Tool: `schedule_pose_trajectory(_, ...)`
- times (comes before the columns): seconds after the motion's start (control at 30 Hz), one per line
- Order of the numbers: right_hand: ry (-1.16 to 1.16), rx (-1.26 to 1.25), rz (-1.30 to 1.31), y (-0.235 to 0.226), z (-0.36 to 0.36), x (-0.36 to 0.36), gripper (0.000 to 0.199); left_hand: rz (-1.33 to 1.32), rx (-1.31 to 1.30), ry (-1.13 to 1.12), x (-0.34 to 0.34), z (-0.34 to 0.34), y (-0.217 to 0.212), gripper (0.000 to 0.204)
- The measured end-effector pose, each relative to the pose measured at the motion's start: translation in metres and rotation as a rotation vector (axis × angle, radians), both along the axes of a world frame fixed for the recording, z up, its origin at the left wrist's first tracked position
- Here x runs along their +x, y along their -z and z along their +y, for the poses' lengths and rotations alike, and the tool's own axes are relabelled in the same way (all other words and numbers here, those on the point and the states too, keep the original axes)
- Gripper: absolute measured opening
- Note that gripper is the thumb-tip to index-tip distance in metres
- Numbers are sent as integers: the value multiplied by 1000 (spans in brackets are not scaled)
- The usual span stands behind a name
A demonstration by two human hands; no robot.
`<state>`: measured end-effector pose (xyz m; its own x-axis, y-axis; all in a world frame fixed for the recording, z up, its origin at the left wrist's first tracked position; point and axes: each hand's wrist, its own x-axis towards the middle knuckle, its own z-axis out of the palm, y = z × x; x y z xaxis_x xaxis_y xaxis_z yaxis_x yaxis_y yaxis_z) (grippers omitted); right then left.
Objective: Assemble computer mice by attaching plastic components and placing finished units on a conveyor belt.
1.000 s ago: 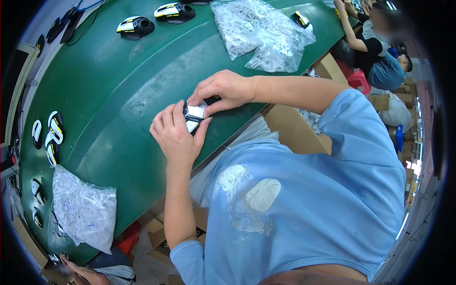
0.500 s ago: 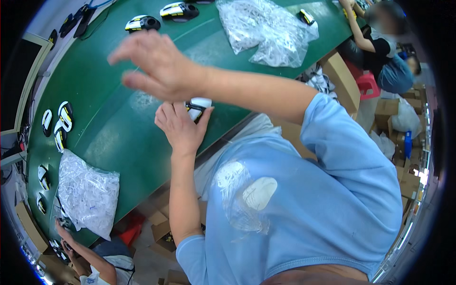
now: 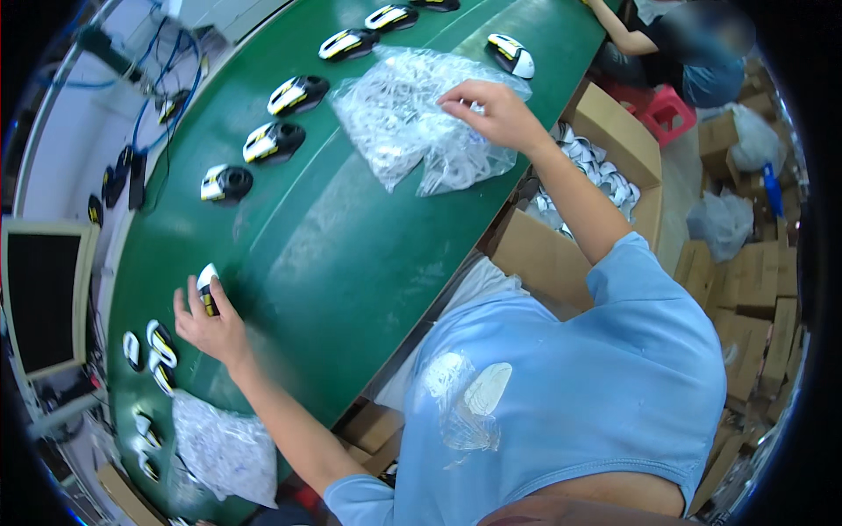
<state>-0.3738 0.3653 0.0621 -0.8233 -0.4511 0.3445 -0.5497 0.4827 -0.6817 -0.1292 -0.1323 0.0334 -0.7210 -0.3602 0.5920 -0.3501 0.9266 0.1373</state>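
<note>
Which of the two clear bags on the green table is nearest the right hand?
The upper bag: the right hand overlaps it in view, contact unclear. The lower-left bag lies nearer the left hand.

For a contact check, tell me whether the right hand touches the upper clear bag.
Cannot tell: the head view, from above, shows the right hand overlapping the upper clear bag, with neither contact nor gap plain.
</note>
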Motion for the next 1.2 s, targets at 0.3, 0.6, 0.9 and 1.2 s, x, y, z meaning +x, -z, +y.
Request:
schedule_pose_trajectory(0.3,-179,602,96,14,-41,-37,29,-458,-38,181,-171,-10,16,84)
schedule_pose_trajectory(0.6,-254,684,-25,1,-51,-60,28,-834,36,86,-203,-33,-12,87)
schedule_pose_trajectory(0.9,-299,330,190,21,-31,-64,22,-568,348,245,-111,33,-37,79)
schedule_pose_trajectory(1.2,-350,-333,-32,-24,-91,46,18,-133,746,307,29,147,-15,76)
